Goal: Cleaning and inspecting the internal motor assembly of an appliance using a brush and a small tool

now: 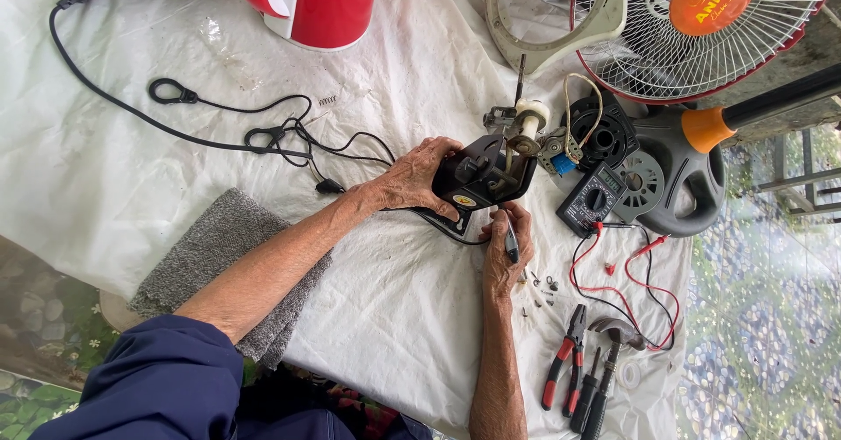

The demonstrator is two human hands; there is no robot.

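Here — screwdriver (511, 245) upright, tip toward housing (477, 177)

Person: dark navy-blue sleeve (162, 379) pushed up above the elbow on the left arm, matching navy garment at the lap, both forearms bare, left hand (416, 177) and right hand (506, 251) ungloved, without rings or watch.

A desk (105, 168) draped in a wrinkled white sheet (403, 308) stands in soft daylight over a floor (771, 317) of patterned blue-green tiles.
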